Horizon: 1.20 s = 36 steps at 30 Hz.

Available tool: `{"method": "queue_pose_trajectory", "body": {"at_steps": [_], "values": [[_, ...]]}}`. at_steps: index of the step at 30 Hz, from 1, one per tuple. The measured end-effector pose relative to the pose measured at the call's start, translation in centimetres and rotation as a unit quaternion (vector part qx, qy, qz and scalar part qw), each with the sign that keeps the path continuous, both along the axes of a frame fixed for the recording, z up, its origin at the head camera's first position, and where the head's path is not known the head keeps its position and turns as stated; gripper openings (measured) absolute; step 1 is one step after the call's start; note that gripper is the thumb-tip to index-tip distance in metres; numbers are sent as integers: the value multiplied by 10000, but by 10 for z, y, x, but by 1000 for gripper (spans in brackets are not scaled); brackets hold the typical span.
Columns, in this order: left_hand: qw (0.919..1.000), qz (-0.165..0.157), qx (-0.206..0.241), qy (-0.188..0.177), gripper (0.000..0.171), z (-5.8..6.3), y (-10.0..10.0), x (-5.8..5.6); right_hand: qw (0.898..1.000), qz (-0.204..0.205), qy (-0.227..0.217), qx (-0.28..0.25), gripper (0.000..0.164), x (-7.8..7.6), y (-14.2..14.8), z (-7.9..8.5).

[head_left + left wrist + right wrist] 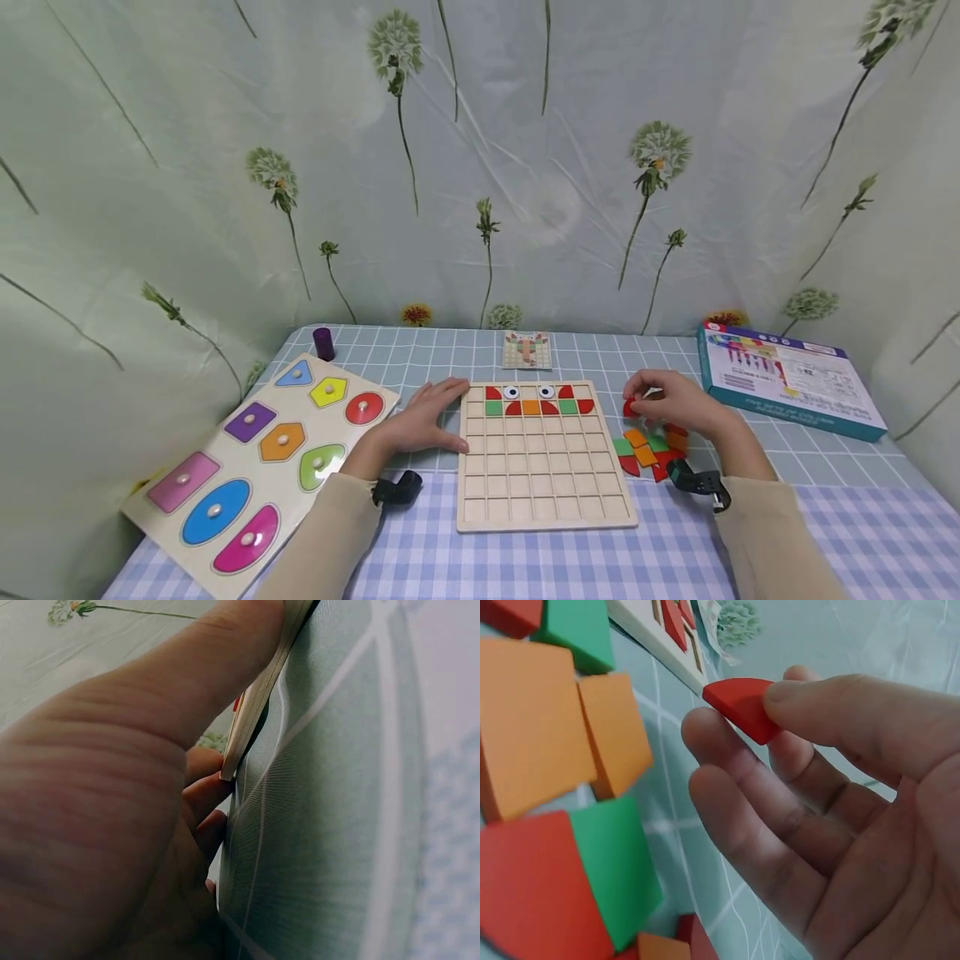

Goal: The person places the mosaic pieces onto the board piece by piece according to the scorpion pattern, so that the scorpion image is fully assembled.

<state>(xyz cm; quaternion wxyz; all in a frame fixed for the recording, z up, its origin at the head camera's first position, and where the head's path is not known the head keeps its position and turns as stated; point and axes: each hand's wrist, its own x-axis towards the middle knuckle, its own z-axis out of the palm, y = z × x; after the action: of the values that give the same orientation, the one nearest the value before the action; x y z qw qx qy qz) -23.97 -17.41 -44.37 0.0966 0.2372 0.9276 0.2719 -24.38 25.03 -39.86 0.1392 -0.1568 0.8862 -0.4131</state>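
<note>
Leftmost on the cloth-covered counter (457, 348) lies a smooth, pale peg board (243, 461) inlaid with flat coloured shapes, each with a round knob, and a dark purple cylinder (323, 344) stands just beyond it. The left hand (414, 427) grasps nothing; its fingers and thumb are extended against the left edge of the wooden grid board (538, 462), apparently steadying it. That board is pale wood, ruled into square cells by raised strips. Only its top two rows carry pieces: red quarter-rounds, green and orange squares, and two white discs with dark centres (eyes, by the look of them). Behind it lies a small pattern card (527, 350).

To the right, the right hand (675, 398) pinches a red quarter-round piece (739, 709) between thumb and fingers, above the counter and beside the board. It looks solid and matte, with crisp edges and one curved side. The step in hand seems to be picking a piece for the second row; the next move would call for turning its square corner to suit a cell, perhaps the bare one at that row's left end. Nearer the person, loose pieces (645, 450) overlap in a heap; a glossy box (791, 379) lies farthest right.
</note>
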Motion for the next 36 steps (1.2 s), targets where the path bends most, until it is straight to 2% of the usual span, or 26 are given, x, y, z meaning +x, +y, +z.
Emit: {"method": "queue_pose_trajectory", "body": {"at_steps": [12,24,29,36], "values": [[10000,-9,13,-2,102,1,-1,0,9997,-26,245,63,14,-2,-20,-2],[9999,16,-30,-97,103,3,-1,2,9984,173,279,-456,27,1,-46,7],[10000,21,-24,-91,103,3,-1,2,9985,158,145,-505,25,2,-60,10],[10000,28,-3,-82,102,2,1,-1,9960,507,129,-729,20,1,-81,12]]}}
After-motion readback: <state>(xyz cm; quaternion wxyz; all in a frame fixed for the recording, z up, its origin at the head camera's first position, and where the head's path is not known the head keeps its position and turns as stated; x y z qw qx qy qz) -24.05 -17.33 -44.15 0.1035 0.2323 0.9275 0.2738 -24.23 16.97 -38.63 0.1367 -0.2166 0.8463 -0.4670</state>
